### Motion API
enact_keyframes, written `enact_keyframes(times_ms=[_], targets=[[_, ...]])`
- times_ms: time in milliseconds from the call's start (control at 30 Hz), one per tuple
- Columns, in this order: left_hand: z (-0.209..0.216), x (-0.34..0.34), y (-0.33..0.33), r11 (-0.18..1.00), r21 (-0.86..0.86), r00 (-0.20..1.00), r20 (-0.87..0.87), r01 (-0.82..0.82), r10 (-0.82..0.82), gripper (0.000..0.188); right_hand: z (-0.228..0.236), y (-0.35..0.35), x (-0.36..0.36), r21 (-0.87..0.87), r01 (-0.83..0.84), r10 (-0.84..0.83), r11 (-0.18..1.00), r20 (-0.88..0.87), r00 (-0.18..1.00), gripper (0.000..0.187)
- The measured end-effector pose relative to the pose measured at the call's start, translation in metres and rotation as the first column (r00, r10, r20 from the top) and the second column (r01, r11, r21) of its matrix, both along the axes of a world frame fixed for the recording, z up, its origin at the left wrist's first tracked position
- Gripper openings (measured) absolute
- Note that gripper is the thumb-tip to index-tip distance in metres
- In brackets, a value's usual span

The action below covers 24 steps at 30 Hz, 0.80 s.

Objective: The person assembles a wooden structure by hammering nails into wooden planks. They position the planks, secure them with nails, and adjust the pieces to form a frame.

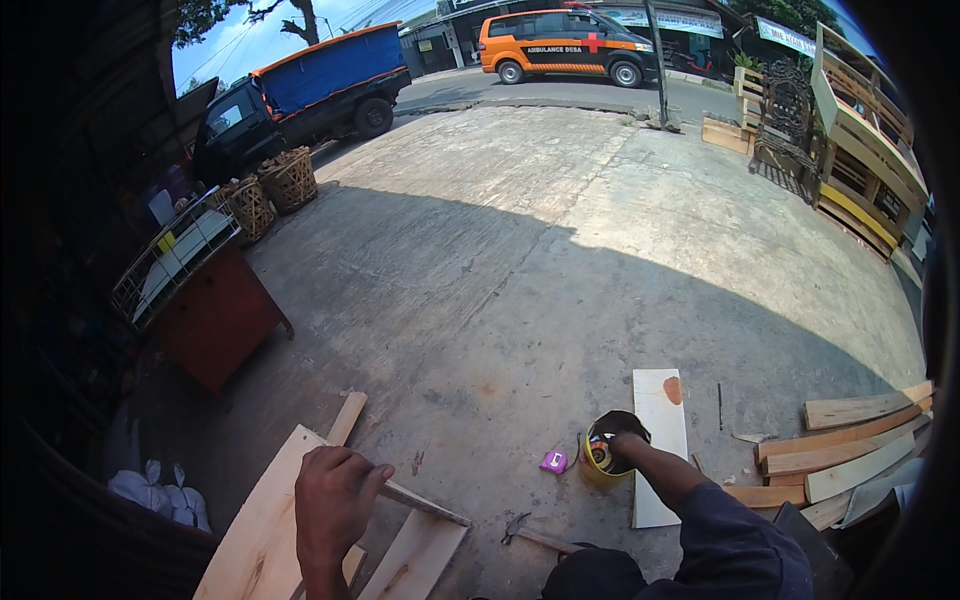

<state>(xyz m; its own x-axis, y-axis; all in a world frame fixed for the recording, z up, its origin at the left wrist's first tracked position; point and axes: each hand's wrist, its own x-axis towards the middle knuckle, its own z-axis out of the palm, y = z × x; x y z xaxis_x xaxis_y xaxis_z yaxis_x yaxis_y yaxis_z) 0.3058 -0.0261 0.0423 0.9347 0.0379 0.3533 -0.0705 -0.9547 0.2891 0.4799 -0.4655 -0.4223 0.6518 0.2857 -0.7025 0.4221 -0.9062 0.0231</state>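
Observation:
My left hand [338, 497] is curled over the edge of a pale wooden board [262, 515], part of a nailed-together wooden piece at lower left. Further planks [418, 555] join it underneath. My right hand [628, 450] reaches down into a small yellow bucket [598, 474], and its fingers are hidden inside. What else the bucket holds is hard to make out. Left of the bucket sits a purple tape measure [554, 460]. A claw hammer [540, 537] lies on the floor in front of me, its handle end partly covered by a dark shape, perhaps my knee.
A flat pale board [660, 440] lies beside the bucket. Several planks [840, 450] are piled at right. A red cabinet [222, 315] and woven baskets [288, 180] stand at left. Wooden racks [868, 150] rise at far right. A truck [300, 95] and an orange van [565, 48] are beyond.

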Motion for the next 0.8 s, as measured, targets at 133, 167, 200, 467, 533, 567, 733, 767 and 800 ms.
enact_keyframes(times_ms=[133,167,200,467,533,567,733,767,800], targets=[[0.0,-0.004,0.0,0.998,0.003,0.997,-0.022,0.068,-0.068,0.018,-0.001,0.001,-0.009,-0.02,0.019,-0.019,1.0,0.005,1.0,0.043],[0.001,-0.005,0.001,0.995,0.01,0.995,-0.02,0.099,-0.099,0.018,-0.002,0.002,-0.011,-0.028,0.029,-0.028,0.999,0.023,0.999,0.042],[0.001,-0.006,0.002,0.992,0.016,0.992,-0.019,0.128,-0.128,0.018,-0.003,0.004,-0.013,-0.034,0.024,-0.022,0.999,0.047,0.999,0.042],[0.0,-0.001,0.0,0.994,0.005,0.991,-0.082,0.109,-0.108,0.017,0.026,0.025,-0.026,-0.056,0.067,-0.058,0.996,0.136,0.989,0.034],[-0.002,-0.001,-0.003,0.995,0.019,0.992,-0.078,0.099,-0.097,0.016,0.054,0.032,-0.034,-0.054,0.066,-0.057,0.996,0.154,0.986,0.033],[-0.002,-0.002,-0.004,0.995,0.027,0.993,-0.076,0.091,-0.089,0.017,0.072,0.036,-0.036,-0.076,0.042,-0.03,0.996,0.147,0.989,0.032],[0.002,-0.009,-0.003,0.967,0.228,0.991,-0.09,0.114,-0.096,0.024,0.196,0.049,-0.041,0.165,0.174,-0.214,0.971,0.27,0.939,0.029],[0.002,-0.012,-0.005,0.953,0.281,0.986,-0.146,0.113,-0.074,0.04,0.224,0.055,-0.046,0.235,0.196,-0.262,0.952,0.3,0.917,0.028],[0.0,-0.014,-0.007,0.935,0.333,0.978,-0.201,0.121,-0.055,0.057,0.25,0.066,-0.059,0.489,0.234,-0.401,0.84,0.269,0.876,0.03]])
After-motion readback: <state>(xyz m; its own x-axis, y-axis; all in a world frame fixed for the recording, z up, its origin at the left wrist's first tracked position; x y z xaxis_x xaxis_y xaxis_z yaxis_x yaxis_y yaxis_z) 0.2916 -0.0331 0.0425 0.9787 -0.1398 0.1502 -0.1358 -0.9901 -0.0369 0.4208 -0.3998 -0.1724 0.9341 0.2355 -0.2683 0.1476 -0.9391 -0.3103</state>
